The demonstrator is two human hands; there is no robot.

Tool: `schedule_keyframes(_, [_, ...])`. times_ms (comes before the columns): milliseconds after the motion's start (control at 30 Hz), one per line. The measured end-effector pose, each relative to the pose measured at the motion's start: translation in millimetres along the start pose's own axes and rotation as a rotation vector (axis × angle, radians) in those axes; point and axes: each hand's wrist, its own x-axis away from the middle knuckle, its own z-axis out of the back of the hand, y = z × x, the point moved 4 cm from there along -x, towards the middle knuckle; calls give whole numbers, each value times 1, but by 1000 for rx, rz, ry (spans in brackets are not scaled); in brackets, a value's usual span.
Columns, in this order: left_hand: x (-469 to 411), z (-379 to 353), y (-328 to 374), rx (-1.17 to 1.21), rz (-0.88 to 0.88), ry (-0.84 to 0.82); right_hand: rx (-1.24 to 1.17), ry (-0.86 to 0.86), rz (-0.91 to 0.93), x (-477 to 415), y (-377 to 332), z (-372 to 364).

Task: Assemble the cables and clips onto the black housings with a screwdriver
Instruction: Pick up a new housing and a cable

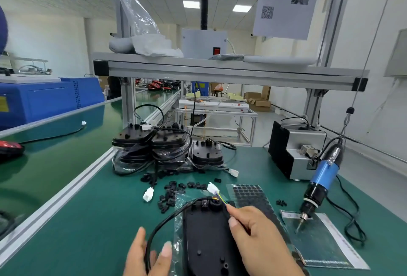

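Head view, nearest edge first: both of your hands were cut off by the bottom of the frame, and neither wrist was seen. Your left hand (145, 253) rested low on the green table (88, 220) with the black cable (167, 216) running between two of its digits. Whether it gripped the cable could not be told. Your right hand (259, 238) pinched the cable in its fingertips (229, 209), just beside the far end of the black housing (204, 242).

The housing lay flat between your hands on a clear bag, with its long axis running straight away from you. Its near end was cut off by the frame and its right edge was hidden under your right hand. The cable left the far end, looped out to the left and came back to your left hand. Beyond your right fingertips, thin coloured wires led to a white connector (213, 187), which pointed away and to the left.

Farther out, loose black clips (171, 192) lay scattered on the table, too small to tell apart. To the right, the blue screwdriver (321, 183) hung tilted with its bit down and toward you, over a clear packet (319, 242). Whether the tip touched the packet could not be told. Farthest back stood the stacked housings (152, 141), partly wrapped in plastic. Their number was unclear.
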Motion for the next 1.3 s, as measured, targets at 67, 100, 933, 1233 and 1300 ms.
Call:
schedule_keyframes(67, [-2,4,-7,198,266,87,15,-21,-31,2,1,-4])
schedule_keyframes(100, [0,2,-5,229,363,64,-18,-11,-58,3,3,-5])
schedule_keyframes(933, [17,-46,25,-18,-15,227,-785,29,-325,-14,-21,-1])
schedule_keyframes(1233, [-12,-13,62,-21,-85,211,-739,-210,-232,-62,-79,-51])
schedule_keyframes(1300, [-18,1,73,-35,-118,254,-753,-267,-201,-70,-95,-68])
